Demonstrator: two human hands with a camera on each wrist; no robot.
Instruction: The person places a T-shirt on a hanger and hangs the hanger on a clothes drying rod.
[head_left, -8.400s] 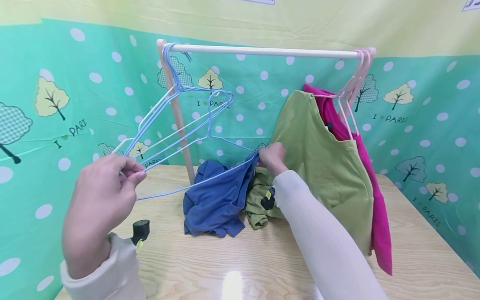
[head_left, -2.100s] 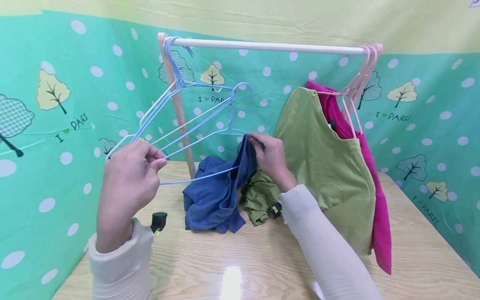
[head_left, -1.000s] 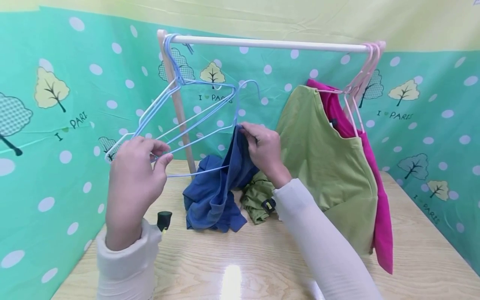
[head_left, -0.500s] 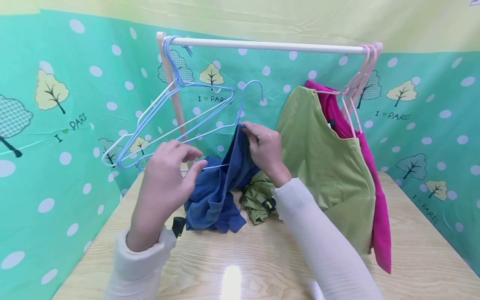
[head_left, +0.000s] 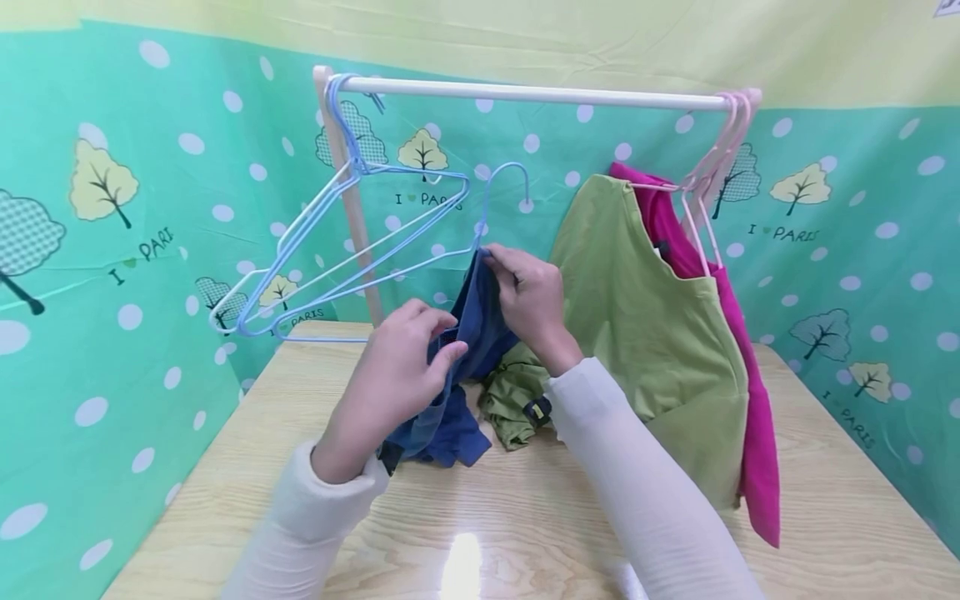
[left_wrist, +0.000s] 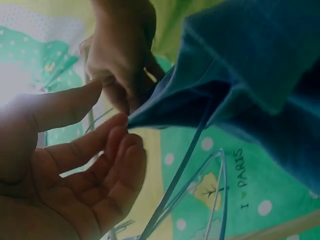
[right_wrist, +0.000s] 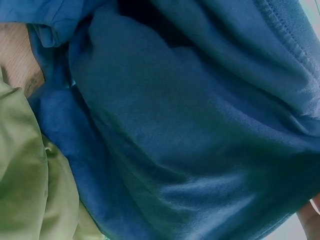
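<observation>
My right hand point(head_left: 534, 296) pinches the top edge of a blue garment point(head_left: 486, 333), right below the hook of a light-blue wire hanger point(head_left: 486, 204). One end of that hanger runs inside the garment's opening; its other end sticks out to the left. My left hand point(head_left: 393, 367) is in front of the garment, thumb and fingers apart. In the left wrist view, the left fingertips point(left_wrist: 120, 122) come close to the cloth's edge; whether they touch is unclear. Draped blue cloth point(right_wrist: 175, 125) fills most of the right wrist view.
Several blue and white hangers point(head_left: 352, 167) hang at the left end of the white rail point(head_left: 525, 90). At its right end, pink hangers point(head_left: 720, 150) bear a green top point(head_left: 645, 333) and a magenta one point(head_left: 759, 467). Crumpled green cloth point(head_left: 513, 404) lies on the wooden table point(head_left: 555, 533).
My left hand has let go of the hanger's left part and moved right to the garment. Since earlier, the right hand has drawn the garment up and left along the hanger.
</observation>
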